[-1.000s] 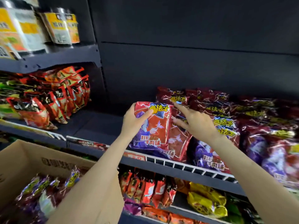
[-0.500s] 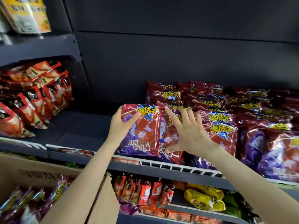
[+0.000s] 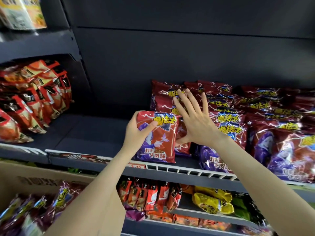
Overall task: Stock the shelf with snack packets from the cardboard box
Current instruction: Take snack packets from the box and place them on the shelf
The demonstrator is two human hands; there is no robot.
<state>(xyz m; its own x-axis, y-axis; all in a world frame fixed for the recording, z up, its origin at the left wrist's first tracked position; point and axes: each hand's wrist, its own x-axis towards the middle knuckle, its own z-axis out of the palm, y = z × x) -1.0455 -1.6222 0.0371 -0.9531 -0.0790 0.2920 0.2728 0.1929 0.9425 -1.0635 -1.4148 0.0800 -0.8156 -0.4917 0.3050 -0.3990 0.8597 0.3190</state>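
My left hand (image 3: 139, 132) grips a red and purple snack packet (image 3: 160, 142) by its upper left corner and holds it upright at the front of the dark shelf (image 3: 170, 169). Just right of that packet my right hand (image 3: 194, 121) is spread flat, fingers apart, resting against the row of matching packets (image 3: 226, 120) behind. Its thumb touches a packet behind the held one. The cardboard box (image 3: 30, 178) sits at the lower left with more of these packets (image 3: 39, 208) inside, partly hidden by my left forearm.
Bare shelf floor (image 3: 88, 132) lies left of the held packet. Orange-red packets (image 3: 34, 97) fill the neighbouring bay at left. Yellow packs (image 3: 22, 12) stand on the top left shelf. The lower shelf holds red sachets (image 3: 148, 195) and yellow bags (image 3: 213, 200).
My right hand has opened out and slid up and right off the front packet onto the row behind. My left hand keeps its grip, and the packet stands lower at the shelf front.
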